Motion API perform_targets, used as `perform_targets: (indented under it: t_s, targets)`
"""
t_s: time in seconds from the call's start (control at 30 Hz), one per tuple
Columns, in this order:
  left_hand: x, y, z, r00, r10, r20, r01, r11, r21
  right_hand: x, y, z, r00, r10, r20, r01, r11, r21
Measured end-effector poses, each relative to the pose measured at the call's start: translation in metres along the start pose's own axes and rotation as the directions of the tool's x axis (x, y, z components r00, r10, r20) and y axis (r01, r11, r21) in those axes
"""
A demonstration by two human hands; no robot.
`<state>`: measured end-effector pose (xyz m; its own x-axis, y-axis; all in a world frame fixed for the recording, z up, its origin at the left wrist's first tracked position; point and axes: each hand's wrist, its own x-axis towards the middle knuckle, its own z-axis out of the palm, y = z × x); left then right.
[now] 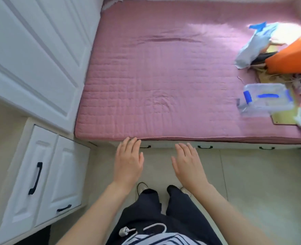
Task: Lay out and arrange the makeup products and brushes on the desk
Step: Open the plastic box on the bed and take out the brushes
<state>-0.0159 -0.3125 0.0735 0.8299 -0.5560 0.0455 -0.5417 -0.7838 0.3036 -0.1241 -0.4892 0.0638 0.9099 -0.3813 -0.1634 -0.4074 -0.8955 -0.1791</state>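
Over the pale tiled floor beside the pink quilted mattress (155, 76), the left hand (128, 161) and the right hand (186, 165) hover palm-down, fingers straight, holding nothing. No makeup products, brushes or desk can be made out; the only loose things lie heaped at the mattress's right edge, among them a clear plastic box with blue clips (266, 98) and an orange bag (294, 53). Judging by this, the laying-out has not begun and all of it remains.

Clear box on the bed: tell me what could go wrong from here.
The clear box sits against a loose pile by the orange bag; pulling it out might spill that clutter. The white cable dangling at the waist could snag when leaning over the bed.
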Motion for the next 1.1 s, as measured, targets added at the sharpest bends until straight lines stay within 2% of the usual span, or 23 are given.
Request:
perform_targets:
  t_s: [0.17,0.37,0.67,0.93,1.03,1.1]
  targets:
    - [0.019,0.072,0.023,0.971,0.222,0.088,-0.221,0.975,-0.022,-0.038,0.06,-0.008,0.976,0.209,-0.053,-0.206,0.977,0.061]
    - [0.032,0.177,0.052,0.915,0.375,0.148,-0.365,0.927,-0.086,-0.09,0.141,-0.027,0.886,0.455,-0.093,-0.442,0.887,0.132]
    - [0.039,0.338,0.097,0.751,0.63,0.197,-0.608,0.776,-0.169,-0.159,0.266,-0.041,0.713,0.696,-0.085,-0.671,0.713,0.205]
    - [0.062,0.428,0.132,0.657,0.706,0.264,-0.684,0.706,-0.185,-0.18,0.347,-0.052,0.59,0.804,-0.071,-0.769,0.587,0.254]
    - [0.082,0.449,0.145,0.63,0.718,0.297,-0.702,0.689,-0.18,-0.171,0.374,-0.057,0.574,0.818,-0.036,-0.783,0.561,0.268]
    - [0.098,0.463,0.156,0.636,0.709,0.305,-0.696,0.698,-0.171,-0.16,0.394,-0.061,0.568,0.823,-0.009,-0.787,0.546,0.287]
